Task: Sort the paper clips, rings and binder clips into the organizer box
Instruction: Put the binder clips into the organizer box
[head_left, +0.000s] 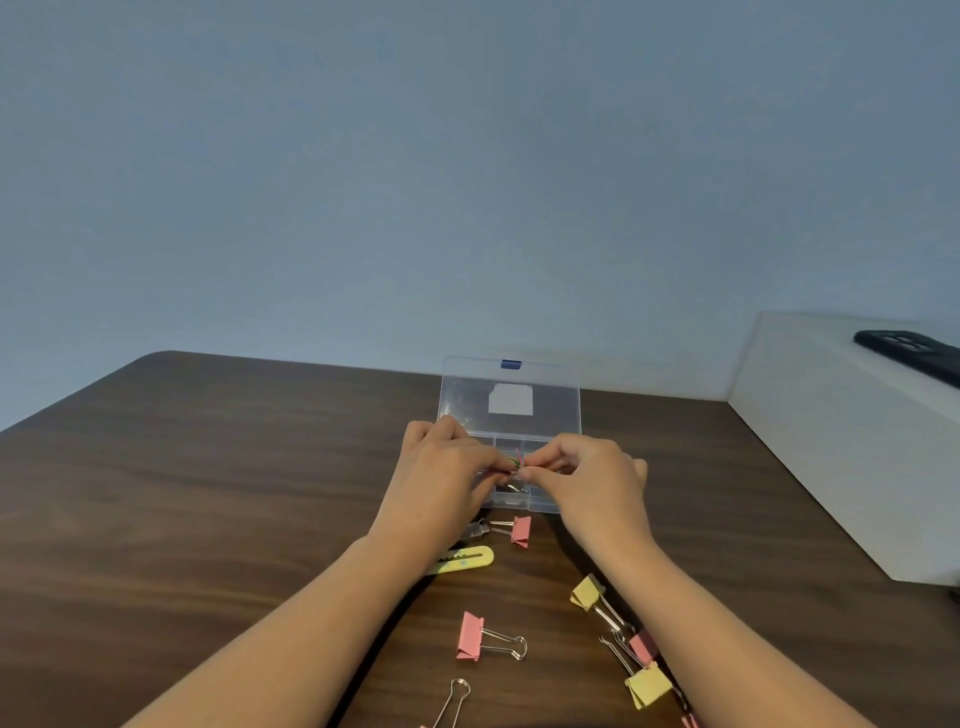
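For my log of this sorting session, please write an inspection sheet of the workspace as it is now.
Surface: dark wooden table, dry, no spills seen.
Job's things: clear organizer box open, lid up; pink binder clips and yellow binder clips loose near the forearms.
Clutter: yellow flat tool beside the left forearm.
Hands: left hand and right hand pinch small coloured clips together over the box.
Cables: nothing seen.
Surroundings: white ledge at right with a dark object; plain blue-grey wall.

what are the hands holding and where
Both hands, left and right, pinch a small green and pink item between fingertips above the organizer box; exact grip point unclear.
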